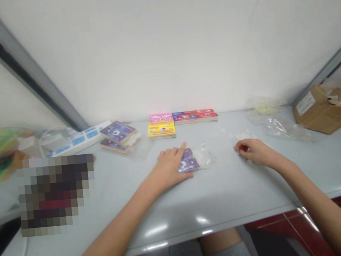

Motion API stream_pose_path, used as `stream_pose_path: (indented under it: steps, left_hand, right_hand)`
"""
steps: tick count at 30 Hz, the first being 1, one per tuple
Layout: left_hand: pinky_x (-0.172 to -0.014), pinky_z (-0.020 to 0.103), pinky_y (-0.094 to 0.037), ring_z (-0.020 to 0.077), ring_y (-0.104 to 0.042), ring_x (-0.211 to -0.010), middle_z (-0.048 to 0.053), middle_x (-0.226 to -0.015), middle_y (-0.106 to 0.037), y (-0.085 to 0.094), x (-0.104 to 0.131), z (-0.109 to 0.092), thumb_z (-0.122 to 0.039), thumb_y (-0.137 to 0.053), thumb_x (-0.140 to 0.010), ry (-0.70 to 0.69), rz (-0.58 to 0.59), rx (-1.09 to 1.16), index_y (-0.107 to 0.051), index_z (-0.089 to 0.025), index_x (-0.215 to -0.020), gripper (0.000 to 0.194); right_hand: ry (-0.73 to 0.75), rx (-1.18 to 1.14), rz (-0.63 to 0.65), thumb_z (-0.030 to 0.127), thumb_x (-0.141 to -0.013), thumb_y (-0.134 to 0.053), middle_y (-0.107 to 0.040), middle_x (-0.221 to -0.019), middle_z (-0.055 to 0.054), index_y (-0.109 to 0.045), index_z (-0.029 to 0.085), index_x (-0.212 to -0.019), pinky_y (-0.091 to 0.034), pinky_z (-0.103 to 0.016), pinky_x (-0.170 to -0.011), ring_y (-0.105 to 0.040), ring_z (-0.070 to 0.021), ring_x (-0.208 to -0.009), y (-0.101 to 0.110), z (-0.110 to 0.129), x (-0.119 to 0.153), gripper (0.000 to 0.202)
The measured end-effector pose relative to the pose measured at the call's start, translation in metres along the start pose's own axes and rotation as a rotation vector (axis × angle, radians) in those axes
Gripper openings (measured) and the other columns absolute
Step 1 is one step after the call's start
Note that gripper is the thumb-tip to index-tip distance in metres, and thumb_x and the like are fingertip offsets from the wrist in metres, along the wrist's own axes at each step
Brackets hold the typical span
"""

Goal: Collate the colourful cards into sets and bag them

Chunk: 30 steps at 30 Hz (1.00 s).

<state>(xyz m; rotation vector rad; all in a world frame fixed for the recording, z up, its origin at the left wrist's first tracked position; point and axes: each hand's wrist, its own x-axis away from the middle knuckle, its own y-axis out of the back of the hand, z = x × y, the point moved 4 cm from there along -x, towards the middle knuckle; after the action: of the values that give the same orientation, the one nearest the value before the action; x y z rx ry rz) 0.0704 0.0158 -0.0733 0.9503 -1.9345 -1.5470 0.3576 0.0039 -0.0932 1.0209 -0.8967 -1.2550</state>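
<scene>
My left hand (172, 165) lies over a small stack of purple cards (188, 165) with a moon picture, its fingers stretched out and thumb apart. Part of the stack is hidden beneath the palm. From the stack's right side sticks out a crumpled clear plastic bag (205, 157). To the right, my right hand (254, 152) is just above the table with its fingers curled into a pinch. A whitish bit shows under those fingers, but I cannot make out what it is.
Behind stand yellow cards (161, 129), pink cards (160, 117), and blue and red cards (184, 117). More purple card stacks (117, 132) lie at left near a power strip (80, 140). At right are clear plastic bags (280, 124) and a cardboard box (327, 108).
</scene>
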Motion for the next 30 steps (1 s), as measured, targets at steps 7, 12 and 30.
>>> stream_pose_path:
  steps: [7, 12, 30]
  left_hand:
    - [-0.09, 0.039, -0.029, 0.0298, -0.042, -0.109, 0.015, -0.123, -0.045, 0.0, 0.001, -0.001, -0.053, -0.059, -0.07, -0.003, 0.002, 0.012, -0.016, -0.014, -0.137, 0.089]
    - [-0.09, 0.04, -0.029, 0.03, -0.042, -0.109, 0.015, -0.123, -0.045, 0.001, 0.001, -0.001, -0.053, -0.058, -0.071, 0.004, 0.01, 0.02, -0.016, -0.015, -0.137, 0.087]
    - [-0.091, 0.043, -0.031, 0.0294, -0.043, -0.107, 0.012, -0.117, -0.046, 0.011, 0.005, -0.004, -0.04, -0.057, -0.07, 0.024, -0.029, 0.08, -0.014, -0.018, -0.137, 0.083]
  right_hand:
    - [0.071, -0.105, 0.042, 0.023, -0.071, -0.049, -0.063, -0.08, -0.005, -0.061, 0.018, -0.085, -0.045, -0.028, -0.064, -0.057, -0.0148, -0.065, -0.002, -0.006, 0.008, 0.019]
    - [0.04, -0.116, 0.021, 0.031, -0.074, -0.048, -0.063, -0.069, -0.004, -0.06, 0.018, -0.075, -0.044, -0.028, -0.057, -0.055, -0.0153, -0.06, -0.001, 0.0, 0.007, 0.017]
    - [0.079, -0.602, -0.134, 0.04, -0.079, -0.05, -0.064, -0.102, -0.007, -0.061, 0.021, -0.106, -0.045, -0.04, -0.085, -0.059, -0.0211, -0.088, -0.004, 0.07, -0.023, 0.034]
